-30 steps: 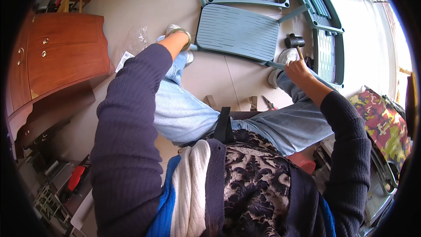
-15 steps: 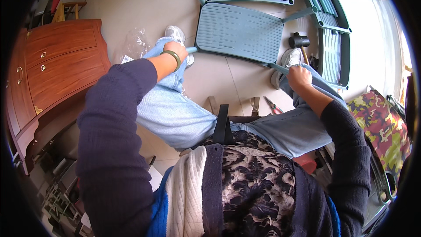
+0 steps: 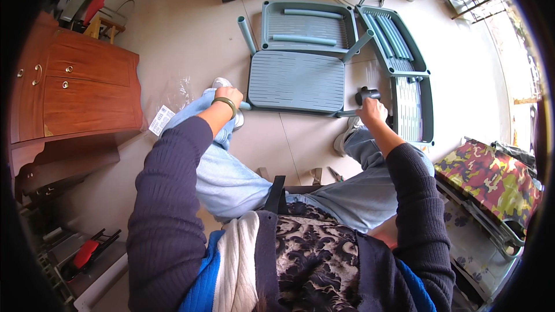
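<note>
In front of me, a blue-green plastic shelf tier (image 3: pixel 298 84) lies with its slotted face up. A tube sticks out at each corner. My left hand (image 3: pixel 227 97) is closed round the near left tube (image 3: pixel 245 106). Round the near right tube (image 3: pixel 346 114) my right hand (image 3: pixel 373 112) is wrapped. The far left tube (image 3: pixel 246 34) and the far right tube (image 3: pixel 359 44) rise free of my hands. Just beyond my right hand is the black head of a mallet (image 3: pixel 366 93), its handle mostly hidden by that hand.
Behind the tier lies a second tray (image 3: pixel 266 28) with two loose tubes. At the right, one tray (image 3: pixel 424 73) holds several tubes, and another tray (image 3: pixel 428 121) adjoins it. Pliers (image 3: pixel 335 174) lie between my legs. A wooden cabinet (image 3: pixel 87 89) stands left, a camouflage-covered item (image 3: pixel 491 176) right.
The view has tilted up, bringing red legs and a stool at the back into sight. Both hands keep their grip on the near tubes. The tier's place among the trays looks unchanged.
</note>
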A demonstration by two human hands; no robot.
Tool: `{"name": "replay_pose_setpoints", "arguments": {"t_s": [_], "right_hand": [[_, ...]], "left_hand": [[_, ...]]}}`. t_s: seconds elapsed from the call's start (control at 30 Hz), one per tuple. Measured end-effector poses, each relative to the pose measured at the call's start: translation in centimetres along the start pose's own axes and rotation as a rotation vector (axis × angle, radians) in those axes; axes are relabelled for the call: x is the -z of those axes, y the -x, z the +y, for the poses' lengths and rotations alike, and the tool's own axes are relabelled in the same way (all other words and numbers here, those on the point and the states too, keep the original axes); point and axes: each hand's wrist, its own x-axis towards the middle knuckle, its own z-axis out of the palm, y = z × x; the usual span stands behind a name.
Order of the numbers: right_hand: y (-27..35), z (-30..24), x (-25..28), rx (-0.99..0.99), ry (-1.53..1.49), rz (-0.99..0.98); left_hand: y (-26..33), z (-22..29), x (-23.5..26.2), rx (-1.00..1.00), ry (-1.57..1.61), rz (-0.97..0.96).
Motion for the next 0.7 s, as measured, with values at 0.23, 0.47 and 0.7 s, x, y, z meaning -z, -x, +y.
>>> {"name": "replay_pose_setpoints", "arguments": {"t_s": [0.23, 0.47, 0.7], "right_hand": [[-1.9, 0.8, 5.8, 0.121, 0.150, 0.049], [-6.8, -2.3, 7.2, 0.269, -0.083, 0.051], [-22.6, -10.6, 4.1, 0.324, -0.139, 0.003]], "left_hand": [[0.4, -1.5, 4.1, 0.036, 0.172, -0.123], [-5.8, -1.0, 8.4, -0.069, 0.287, 0.116], [-21.9, 3.9, 8.9, -0.201, 0.525, 0.268]]}}
